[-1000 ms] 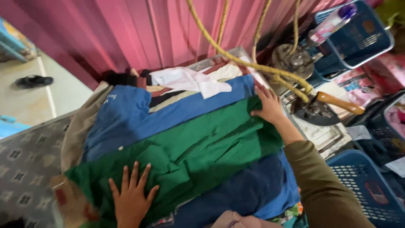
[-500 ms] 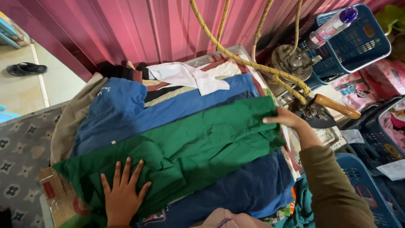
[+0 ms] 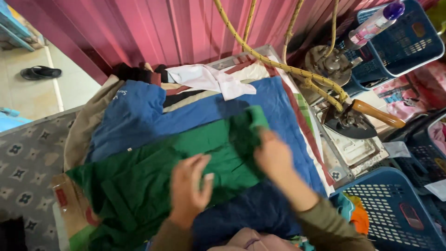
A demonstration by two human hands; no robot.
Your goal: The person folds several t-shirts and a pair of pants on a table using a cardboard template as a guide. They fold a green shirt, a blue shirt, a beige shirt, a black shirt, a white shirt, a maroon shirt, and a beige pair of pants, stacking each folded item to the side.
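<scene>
Your worktop (image 3: 39,153) is the biggest thing here, its patterned grey cover bare at the left and the rest buried under a stack of clothes. Lowest in the pile you can see a blue garment (image 3: 139,116) spread wide, with a tan cloth (image 3: 81,128) at its left edge and a white cloth (image 3: 204,76) crumpled at the far end. On top of the blue lies the green garment (image 3: 139,181), running from the near left corner towards the middle, one end folded over.

Both your hands are on that green garment, close together but not touching. Your left hand (image 3: 188,188) rests flat on it, fingers loosely spread; your right hand (image 3: 274,155) sits at the folded end. Both are blurred, so whether either pinches the cloth cannot be told.

To your right, the near blue basket (image 3: 395,209) holds orange and teal cloth in its left corner. The far blue basket (image 3: 409,42) has a spray bottle (image 3: 374,23) lying across its rim; its inside is not visible. Between them an iron (image 3: 355,121) with a wooden handle sits on a metal tray (image 3: 357,153), and a yellow rope (image 3: 278,67) hangs down to it.
</scene>
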